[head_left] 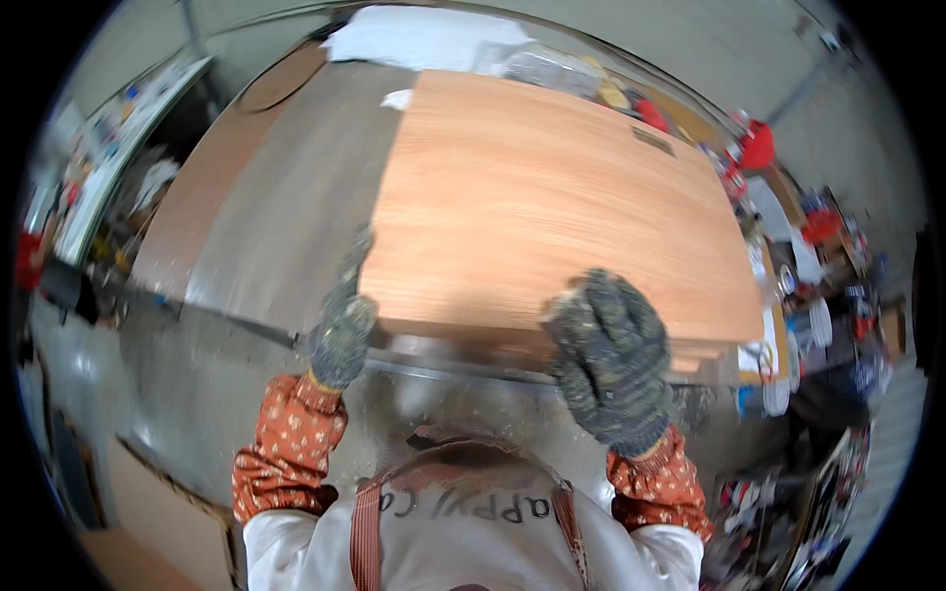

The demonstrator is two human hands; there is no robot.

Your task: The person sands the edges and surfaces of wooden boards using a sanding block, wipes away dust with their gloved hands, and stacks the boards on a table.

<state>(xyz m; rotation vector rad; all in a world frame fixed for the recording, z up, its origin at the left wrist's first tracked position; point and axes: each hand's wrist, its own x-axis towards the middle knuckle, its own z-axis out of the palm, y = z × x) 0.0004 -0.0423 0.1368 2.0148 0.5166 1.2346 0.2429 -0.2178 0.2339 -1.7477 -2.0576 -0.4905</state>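
Note:
A large light-brown wooden panel [552, 197] lies flat on the worktable, with a small dark rectangular cut-out or mark near its far right corner. More board edges show beneath its near edge, so it seems to rest on a stack. My left hand [344, 330], in a dark grey-green knitted glove, rests along the panel's left edge near the front corner, fingers stretched out. At the near edge, my right hand [613, 360] in a matching glove is curled, fingers bent over the panel's surface. Whatever those fingers may hold is hidden and blurred.
Left of the panel stretches the grey tabletop [296, 187]. White sheeting [424, 37] and clear plastic [550, 69] lie at its far edge. Cluttered bottles, tubs and red items [757, 146] line the right side. A shelf [133, 148] stands far left; cardboard [163, 507] leans lower left.

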